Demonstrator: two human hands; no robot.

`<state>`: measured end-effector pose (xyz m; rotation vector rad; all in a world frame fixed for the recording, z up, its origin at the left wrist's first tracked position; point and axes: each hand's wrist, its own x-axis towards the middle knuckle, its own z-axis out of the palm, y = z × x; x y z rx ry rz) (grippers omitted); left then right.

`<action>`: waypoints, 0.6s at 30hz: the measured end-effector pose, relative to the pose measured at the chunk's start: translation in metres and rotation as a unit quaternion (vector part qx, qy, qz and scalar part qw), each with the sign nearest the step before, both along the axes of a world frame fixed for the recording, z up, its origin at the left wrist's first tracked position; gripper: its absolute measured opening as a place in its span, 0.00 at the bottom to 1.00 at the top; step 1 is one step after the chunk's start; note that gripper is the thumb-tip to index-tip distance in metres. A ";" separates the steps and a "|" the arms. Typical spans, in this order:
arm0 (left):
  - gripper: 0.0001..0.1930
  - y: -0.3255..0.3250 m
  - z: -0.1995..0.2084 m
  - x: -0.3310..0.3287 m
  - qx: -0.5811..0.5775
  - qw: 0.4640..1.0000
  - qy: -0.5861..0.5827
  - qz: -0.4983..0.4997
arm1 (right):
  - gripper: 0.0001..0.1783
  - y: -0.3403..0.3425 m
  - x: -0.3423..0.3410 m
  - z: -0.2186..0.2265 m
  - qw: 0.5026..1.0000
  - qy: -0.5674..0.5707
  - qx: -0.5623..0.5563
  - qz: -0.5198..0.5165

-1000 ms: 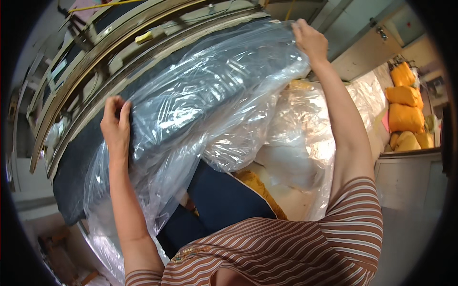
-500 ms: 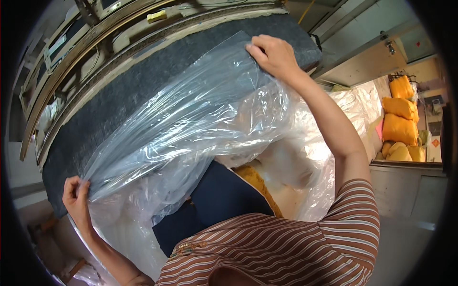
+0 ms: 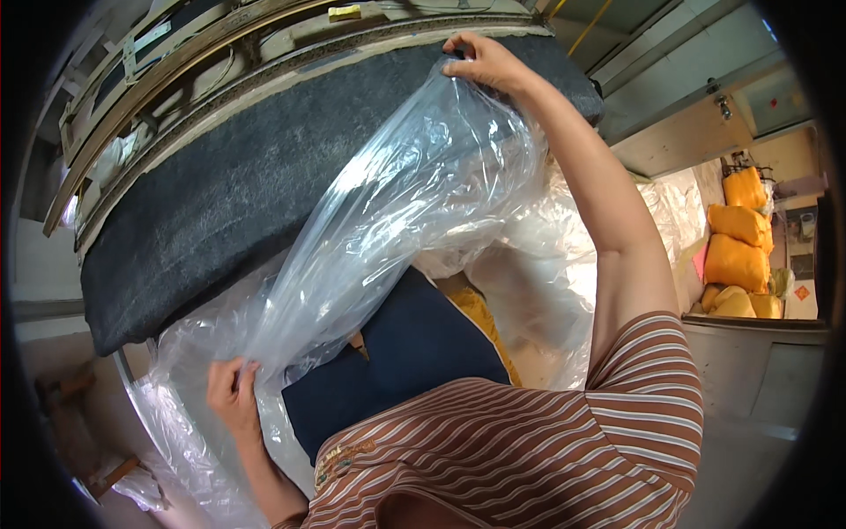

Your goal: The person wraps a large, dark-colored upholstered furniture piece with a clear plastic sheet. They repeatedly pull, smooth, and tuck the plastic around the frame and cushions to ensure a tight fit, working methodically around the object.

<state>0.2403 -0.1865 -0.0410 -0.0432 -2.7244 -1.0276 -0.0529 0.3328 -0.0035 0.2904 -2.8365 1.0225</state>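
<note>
In the head view: holding a clear plastic sheet (image 3: pixel 414 172) slantwise, pinched low in the left hand (image 3: pixel 233 401) and gripped high in the right hand (image 3: pixel 487 65), well apart, probably to keep it taut. Crossing in front of a dark cloth-covered counter (image 3: pixel 238 185); cannot tell whether touching it.

Fisheye view from the wearer's head

The head camera looks down and forward; the striped shirt (image 3: pixel 520 441) sits closest, along the lower edge; the left hand (image 3: pixel 233 397) and right hand (image 3: pixel 492 67) lie farther out; the dark padded board (image 3: pixel 220 207) curves across above.
</note>
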 end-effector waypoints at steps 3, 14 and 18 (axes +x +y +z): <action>0.04 -0.020 -0.020 -0.006 0.065 0.994 -0.050 0.068 | 0.13 0.002 -0.022 -0.001 0.980 -0.159 -0.090 0.078; 0.14 -0.102 0.052 -0.167 0.458 0.838 0.159 0.249 | 0.05 -0.110 0.001 0.044 0.862 0.167 -0.464 -0.121; 0.12 -0.117 -0.005 -0.253 0.200 0.946 0.193 0.169 | 0.10 -0.115 -0.028 -0.016 0.903 0.286 -0.237 -0.216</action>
